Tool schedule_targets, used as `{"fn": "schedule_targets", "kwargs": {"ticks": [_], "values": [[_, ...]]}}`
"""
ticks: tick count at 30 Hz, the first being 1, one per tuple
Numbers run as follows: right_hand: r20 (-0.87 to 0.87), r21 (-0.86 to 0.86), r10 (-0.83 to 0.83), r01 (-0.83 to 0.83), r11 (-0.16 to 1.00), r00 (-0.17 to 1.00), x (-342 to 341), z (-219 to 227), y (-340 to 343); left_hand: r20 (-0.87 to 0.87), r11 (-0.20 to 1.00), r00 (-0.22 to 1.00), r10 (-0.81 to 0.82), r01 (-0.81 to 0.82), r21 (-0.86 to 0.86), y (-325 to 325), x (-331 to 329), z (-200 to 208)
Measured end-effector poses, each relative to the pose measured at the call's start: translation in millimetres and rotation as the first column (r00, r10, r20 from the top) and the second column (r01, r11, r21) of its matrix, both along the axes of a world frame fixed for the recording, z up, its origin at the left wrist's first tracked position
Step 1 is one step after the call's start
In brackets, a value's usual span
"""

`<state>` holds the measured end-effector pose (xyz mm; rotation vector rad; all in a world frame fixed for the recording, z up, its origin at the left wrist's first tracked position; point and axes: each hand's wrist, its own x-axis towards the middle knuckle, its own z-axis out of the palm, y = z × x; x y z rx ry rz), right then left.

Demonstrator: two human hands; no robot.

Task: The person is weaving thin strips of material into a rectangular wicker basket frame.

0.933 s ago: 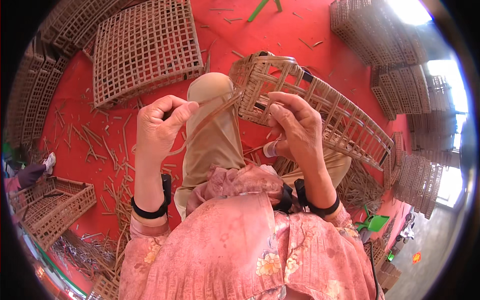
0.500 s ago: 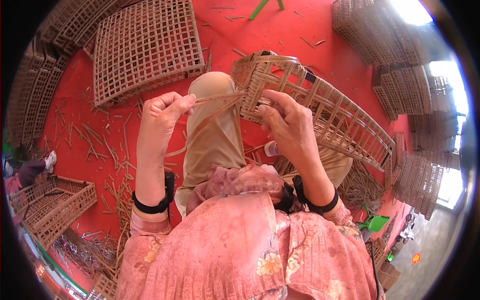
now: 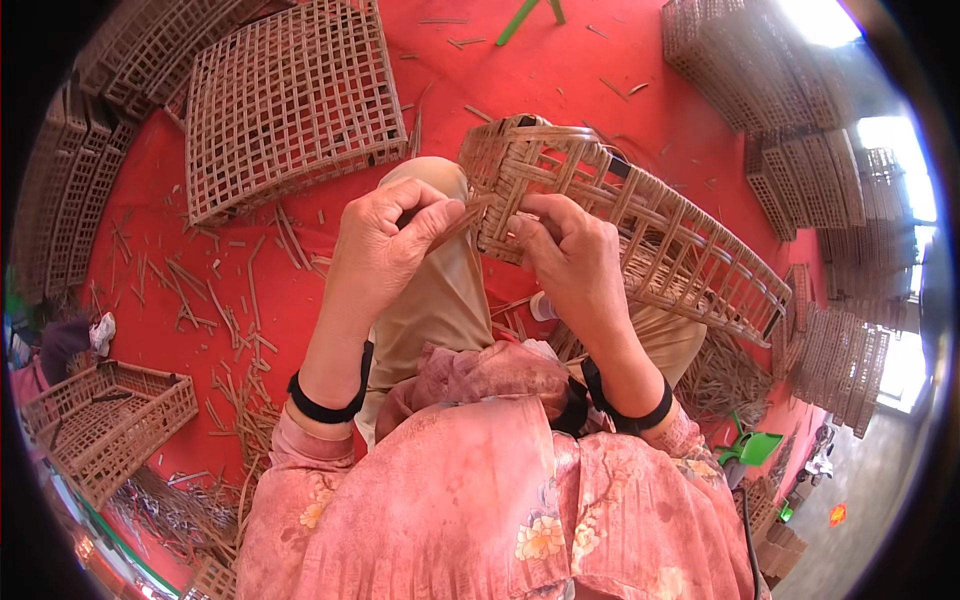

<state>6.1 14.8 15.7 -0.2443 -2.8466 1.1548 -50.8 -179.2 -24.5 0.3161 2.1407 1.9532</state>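
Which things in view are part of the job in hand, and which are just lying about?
In the job:
- brown strip, pinched in the left hand
- woven basket, right hand at its corner; its exact grip is unclear

Lying about, untouched:
- large lattice panel-like piece, upper left
- stacked baskets, upper right
- loose strips

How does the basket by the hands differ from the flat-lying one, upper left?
The worked basket turns a narrow side to the camera; the other basket shows a broad grid face. The worked basket is beside the right hand; the other basket lies apart from it. Both are brown, openly woven.
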Motion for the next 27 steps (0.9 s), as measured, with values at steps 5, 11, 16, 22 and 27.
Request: {"fn": "schedule_targets", "kwargs": {"ticks": [5, 11, 16, 22, 27], "values": [[0.02, -0.163, -0.055, 0.057, 0.985, 0.998, 3, 1, -1, 0.023, 0.993, 0.999, 0.023, -0.02, -0.119, 11, -2, 2], [0.043, -0.288, -0.077, 0.086, 0.954, 0.996, 3, 6, -1, 0.001, 0.992, 1.0, 0.027, -0.027, -0.122, 16, -1, 10], [0.115, -0.428, -0.098, 0.138, 0.893, 0.989, 2, 4, 4, -0.055, 0.99, 0.997, 0.054, -0.061, -0.125, 20, 2, 12], [0.026, -0.378, -0.106, 0.108, 0.92, 0.994, 4, 2, -1, -0.125, 0.987, 0.984, -0.129, 0.115, -0.11, 20, -19, -5], [-0.042, 0.033, 0.028, -0.027, 0.999, 0.999, -3, 3, 0, -0.114, 0.96, 0.953, -0.28, 0.277, -0.049, 20, -32, 4]]}}
